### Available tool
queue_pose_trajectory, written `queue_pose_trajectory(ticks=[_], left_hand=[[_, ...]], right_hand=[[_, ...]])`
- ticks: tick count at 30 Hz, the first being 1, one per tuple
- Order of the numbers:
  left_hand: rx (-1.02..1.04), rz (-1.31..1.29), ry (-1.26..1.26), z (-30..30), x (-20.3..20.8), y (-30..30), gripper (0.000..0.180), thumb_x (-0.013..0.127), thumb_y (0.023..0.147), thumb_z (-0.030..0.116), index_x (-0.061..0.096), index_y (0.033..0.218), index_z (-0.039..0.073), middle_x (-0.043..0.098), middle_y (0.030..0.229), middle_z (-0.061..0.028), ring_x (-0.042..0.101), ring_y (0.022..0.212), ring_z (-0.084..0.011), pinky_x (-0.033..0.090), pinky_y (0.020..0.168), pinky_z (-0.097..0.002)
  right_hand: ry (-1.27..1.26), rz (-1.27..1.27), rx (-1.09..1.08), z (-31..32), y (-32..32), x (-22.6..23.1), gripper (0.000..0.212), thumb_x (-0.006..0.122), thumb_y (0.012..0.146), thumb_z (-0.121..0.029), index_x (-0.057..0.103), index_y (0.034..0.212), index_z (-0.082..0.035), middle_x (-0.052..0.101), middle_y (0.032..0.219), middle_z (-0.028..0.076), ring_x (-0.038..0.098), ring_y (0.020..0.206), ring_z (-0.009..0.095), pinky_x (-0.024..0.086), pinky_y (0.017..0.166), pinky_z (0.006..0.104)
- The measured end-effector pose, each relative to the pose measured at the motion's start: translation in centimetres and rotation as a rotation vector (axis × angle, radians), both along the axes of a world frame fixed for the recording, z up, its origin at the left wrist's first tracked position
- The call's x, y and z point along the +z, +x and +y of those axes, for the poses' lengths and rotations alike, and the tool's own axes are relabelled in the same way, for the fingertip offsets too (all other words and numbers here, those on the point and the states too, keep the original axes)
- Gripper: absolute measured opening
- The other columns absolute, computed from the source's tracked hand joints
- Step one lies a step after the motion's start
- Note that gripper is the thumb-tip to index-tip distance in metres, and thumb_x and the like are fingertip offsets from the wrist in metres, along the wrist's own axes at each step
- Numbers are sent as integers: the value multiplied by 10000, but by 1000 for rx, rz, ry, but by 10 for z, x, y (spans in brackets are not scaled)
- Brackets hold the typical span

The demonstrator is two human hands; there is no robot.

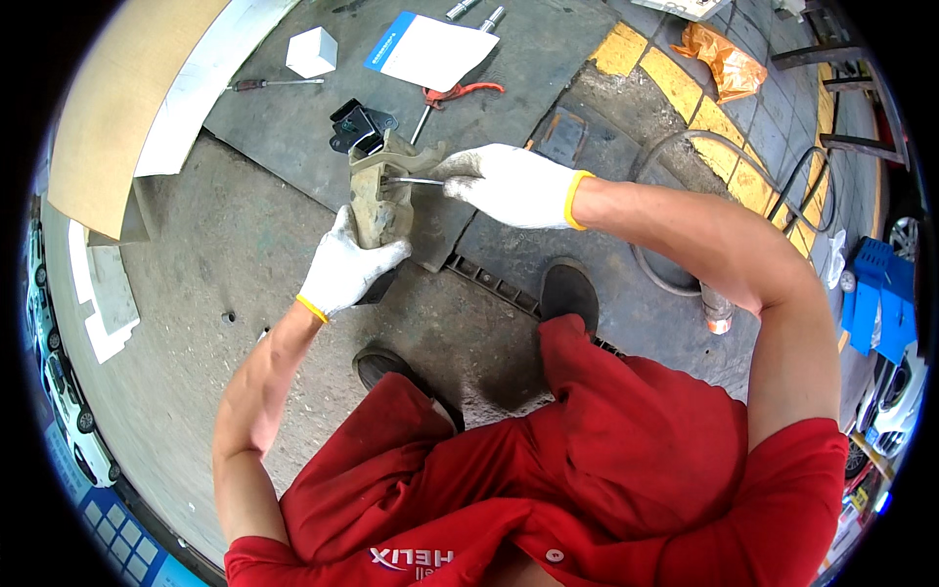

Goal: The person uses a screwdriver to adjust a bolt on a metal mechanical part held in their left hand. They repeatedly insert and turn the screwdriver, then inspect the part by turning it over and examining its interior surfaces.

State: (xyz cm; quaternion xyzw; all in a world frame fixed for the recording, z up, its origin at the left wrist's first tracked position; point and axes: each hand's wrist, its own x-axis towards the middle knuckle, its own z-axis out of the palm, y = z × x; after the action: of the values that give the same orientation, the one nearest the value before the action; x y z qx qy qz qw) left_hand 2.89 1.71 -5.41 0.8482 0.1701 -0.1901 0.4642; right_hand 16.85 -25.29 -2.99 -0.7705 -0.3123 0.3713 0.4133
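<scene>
My left hand (pixel 347 266), in a white knit glove with a yellow cuff, grips the lower end of a dirty grey metal brake caliper (pixel 383 192) standing on the concrete floor. My right hand (pixel 509 183), gloved the same way, holds a thin metal tool (pixel 411 181) whose tip is pushed into the side of the caliper. I crouch over it in red clothes, with both black shoes (pixel 569 292) just below the hands.
On the dark mat (pixel 293 127) behind lie a black part (pixel 359 125), a screwdriver (pixel 274 84), red-handled pliers (pixel 460 93), a white box (pixel 312 52), a white-and-blue sheet (pixel 430 49) and sockets. A hose (pixel 675 157) curls at right near an orange bag (pixel 729 61). Cardboard (pixel 127 108) lies at left.
</scene>
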Motion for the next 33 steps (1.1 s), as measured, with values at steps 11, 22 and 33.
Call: queue_pose_trajectory(ticks=[11, 22, 33], left_hand=[[-38, -6, 72, -2, 4, 2, 802, 933, 823, 428, 568, 1363, -40, 768, 1212, -236, 752, 1129, -294, 588, 986, -402], [-357, 234, 586, -36, 4, 2, 932, 817, 868, 581, 424, 1385, -87, 749, 1062, -354, 763, 1055, -469, 618, 909, -488], [-28, 37, 58, 2, -2, -1, 848, 931, 823, 401, 541, 1410, -71, 763, 1240, -239, 744, 1150, -286, 588, 990, -385]], right_hand=[[-6, 39, -25, -5, 4, -7, 426, 578, 1087, -260, 680, 1442, -49, 732, 1386, 183, 679, 1297, 334, 499, 1128, 405], [-337, -180, 260, 14, 11, 15, 377, 553, 1032, -215, 747, 1304, -40, 767, 1221, 234, 710, 1191, 415, 548, 1030, 471], [-133, -35, 125, -2, 14, 12, 450, 547, 1099, -284, 658, 1448, -21, 730, 1368, 200, 675, 1293, 353, 499, 1129, 424]])
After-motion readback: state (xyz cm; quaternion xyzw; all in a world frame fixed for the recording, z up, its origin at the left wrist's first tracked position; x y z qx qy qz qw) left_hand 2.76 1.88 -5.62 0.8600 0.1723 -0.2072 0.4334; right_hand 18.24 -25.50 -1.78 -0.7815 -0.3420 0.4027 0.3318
